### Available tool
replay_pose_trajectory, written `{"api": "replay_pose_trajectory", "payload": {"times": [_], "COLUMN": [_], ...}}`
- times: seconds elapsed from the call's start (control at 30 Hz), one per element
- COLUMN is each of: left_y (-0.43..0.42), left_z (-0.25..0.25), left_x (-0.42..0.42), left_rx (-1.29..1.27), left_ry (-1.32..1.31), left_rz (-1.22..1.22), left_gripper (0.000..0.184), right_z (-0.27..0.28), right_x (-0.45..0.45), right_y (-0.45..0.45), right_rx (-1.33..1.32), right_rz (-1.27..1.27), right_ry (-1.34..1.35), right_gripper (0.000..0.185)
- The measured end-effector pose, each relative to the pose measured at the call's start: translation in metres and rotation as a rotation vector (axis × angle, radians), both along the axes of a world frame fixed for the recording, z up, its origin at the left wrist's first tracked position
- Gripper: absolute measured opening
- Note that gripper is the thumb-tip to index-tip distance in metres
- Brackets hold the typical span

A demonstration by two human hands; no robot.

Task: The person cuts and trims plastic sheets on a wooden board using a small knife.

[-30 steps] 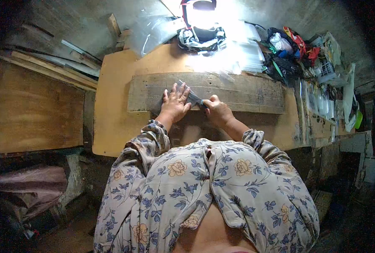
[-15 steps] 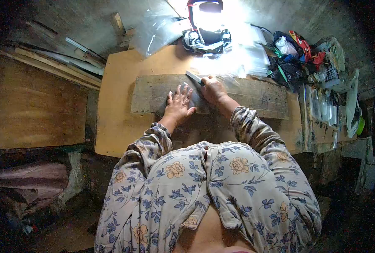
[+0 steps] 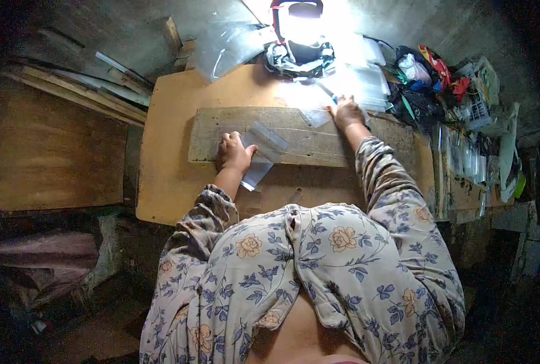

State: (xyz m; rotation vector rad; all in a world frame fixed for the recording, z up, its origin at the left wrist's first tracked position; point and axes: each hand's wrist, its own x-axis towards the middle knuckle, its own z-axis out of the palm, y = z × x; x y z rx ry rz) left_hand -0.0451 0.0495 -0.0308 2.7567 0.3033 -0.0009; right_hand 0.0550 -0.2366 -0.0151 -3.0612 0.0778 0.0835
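My left hand [image 3: 234, 151] is closed on the edge of a clear plastic sheet [image 3: 262, 159], which lies at a slant and hangs over the near edge of a worn wooden board [image 3: 324, 142]. My right hand [image 3: 347, 114] is over the board's far edge, closed around a knife [image 3: 327, 92] whose front part points up and left into the glare. Close to that hand, a small piece of clear plastic [image 3: 314, 116] rests at the board's far edge. The knife's handle is mostly hidden by my fingers.
A bright lamp [image 3: 300, 30] stands at the back of the tan table [image 3: 167, 145]. Clear plastic sheets [image 3: 370, 85] are stacked beside it, with another large sheet [image 3: 227, 51] to the left. Bags and a basket [image 3: 476, 112] crowd the right side; wood strips [image 3: 76, 94] lie left.
My left hand has gone from lying flat to gripping the plastic sheet, shifting left and pulling it nearer me. My right hand has moved right and away with the knife.
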Motion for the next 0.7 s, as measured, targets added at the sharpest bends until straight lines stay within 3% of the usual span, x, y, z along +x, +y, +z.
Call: {"api": "replay_pose_trajectory", "payload": {"times": [0.07, 0.13, 0.17, 0.2, 0.23, 0.27, 0.33, 0.37, 0.4, 0.47, 0.53, 0.6, 0.63, 0.7], "left_y": [0.000, 0.004, 0.003, 0.001, 0.002, 0.003, 0.003, 0.001, -0.004, -0.013, -0.015, -0.016, -0.015, -0.013], "left_z": [0.010, -0.004, 0.000, 0.005, -0.003, -0.011, -0.023, -0.027, -0.018, 0.015, 0.033, 0.049, 0.050, 0.051], "left_x": [0.007, 0.011, 0.010, 0.010, 0.011, 0.014, 0.017, 0.022, 0.019, 0.010, 0.005, 0.001, 0.000, -0.002], "left_rx": [0.056, 0.074, -0.051, -0.178, -0.332, -0.326, -0.949, -1.109, -1.106, -1.410, -1.403, -1.234, -1.234, -1.201], "left_ry": [0.239, 0.170, 0.173, 0.175, 0.088, 0.082, -0.118, -0.145, -0.145, -0.021, 0.002, 0.068, 0.061, 0.025], "left_rz": [0.008, -0.047, -0.068, -0.092, -0.048, -0.052, -0.004, -0.039, -0.045, 0.015, -0.006, -0.059, -0.065, -0.209], "left_gripper": [0.050, 0.040, 0.036, 0.034, 0.027, 0.027, 0.019, 0.013, 0.013, 0.011, 0.009, 0.009, 0.009, 0.007], "right_z": [0.022, 0.002, -0.005, 0.010, 0.008, 0.005, -0.003, -0.005, 0.002, 0.012, 0.020, 0.028, 0.024, 0.027], "right_x": [-0.008, -0.010, -0.020, -0.039, -0.053, -0.068, -0.087, -0.096, -0.104, -0.105, -0.104, -0.101, -0.104, -0.109], "right_y": [0.001, 0.006, 0.013, 0.031, 0.041, 0.052, 0.070, 0.078, 0.086, 0.092, 0.091, 0.087, 0.088, 0.086], "right_rx": [0.035, 0.035, 0.033, 0.374, 0.582, 0.850, 1.037, 1.286, 1.533, 1.621, 1.704, 1.557, 1.759, 1.734], "right_rz": [-0.025, 0.127, 0.280, 0.156, 0.220, 0.132, 0.030, -0.060, -0.153, -0.124, -0.092, -0.130, -0.013, -0.017], "right_ry": [-0.096, -0.241, -0.282, -0.091, -0.100, 0.105, 0.255, 0.321, 0.388, 0.324, 0.261, 0.299, 0.174, 0.139], "right_gripper": [0.051, 0.047, 0.042, 0.038, 0.039, 0.042, 0.033, 0.029, 0.024, 0.019, 0.013, 0.014, 0.010, 0.009]}}
